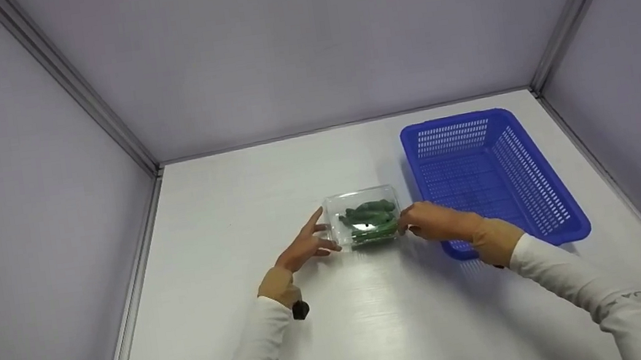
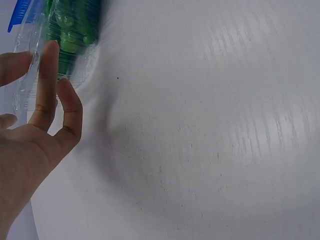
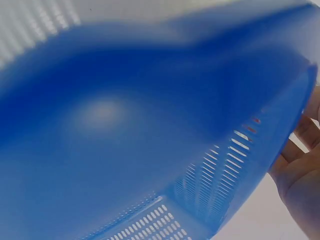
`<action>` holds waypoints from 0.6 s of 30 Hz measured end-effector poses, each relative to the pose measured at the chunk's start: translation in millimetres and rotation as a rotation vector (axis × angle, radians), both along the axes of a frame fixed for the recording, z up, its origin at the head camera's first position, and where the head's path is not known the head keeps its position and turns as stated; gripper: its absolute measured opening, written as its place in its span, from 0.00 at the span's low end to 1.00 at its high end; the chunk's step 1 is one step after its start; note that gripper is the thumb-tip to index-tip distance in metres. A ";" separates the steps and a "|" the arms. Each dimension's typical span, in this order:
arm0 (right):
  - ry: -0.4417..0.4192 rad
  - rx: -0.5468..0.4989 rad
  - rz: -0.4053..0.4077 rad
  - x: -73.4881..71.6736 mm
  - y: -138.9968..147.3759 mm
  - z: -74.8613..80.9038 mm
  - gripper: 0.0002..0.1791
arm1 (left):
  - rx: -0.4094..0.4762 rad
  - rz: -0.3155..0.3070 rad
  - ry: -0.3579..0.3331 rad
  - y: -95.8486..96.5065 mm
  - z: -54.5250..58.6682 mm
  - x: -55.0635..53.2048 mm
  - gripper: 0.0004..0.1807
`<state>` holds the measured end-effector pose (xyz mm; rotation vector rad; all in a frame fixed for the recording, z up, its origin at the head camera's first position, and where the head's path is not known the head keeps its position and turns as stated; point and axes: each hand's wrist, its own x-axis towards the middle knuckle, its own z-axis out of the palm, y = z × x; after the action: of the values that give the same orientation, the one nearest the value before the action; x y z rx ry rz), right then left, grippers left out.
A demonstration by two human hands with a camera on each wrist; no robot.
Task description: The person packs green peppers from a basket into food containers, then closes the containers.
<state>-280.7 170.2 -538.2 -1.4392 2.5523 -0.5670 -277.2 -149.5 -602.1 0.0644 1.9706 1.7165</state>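
Observation:
A clear plastic box [image 1: 337, 227] with green vegetables [image 1: 372, 216] in it stands on the white table. Their exact kind is hard to make out. At the box's left side is my left hand [image 1: 304, 246], its fingers spread and touching the plastic. In the left wrist view, the fingers [image 2: 47, 85] of that hand lie along the box wall. My right hand [image 1: 434, 219] pinches the box's right edge with bent fingers. The basket partly hides this hand [image 3: 302, 172] in the right wrist view, and the box is out of sight there.
A blue plastic basket [image 1: 553, 186] with slotted walls stands to the right of the box, beneath my right forearm. Grey panels [image 1: 304, 52] enclose the white table [image 1: 226, 217] at the back and both sides.

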 end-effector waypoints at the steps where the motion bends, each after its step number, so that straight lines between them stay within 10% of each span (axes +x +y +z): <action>1: 0.003 0.003 0.001 -0.1 -0.6 0.9 0.14 | 0.002 0.000 0.004 -0.1 -0.2 -0.5 0.56; 18: 0.006 -0.018 0.054 -1.1 -1.2 6.5 0.14 | -0.039 -0.001 0.026 -2.3 -1.6 -0.5 0.52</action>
<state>-281.8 169.0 -531.7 -1.5130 2.5103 -0.5797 -277.7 -151.8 -603.7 0.0748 2.0217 1.6846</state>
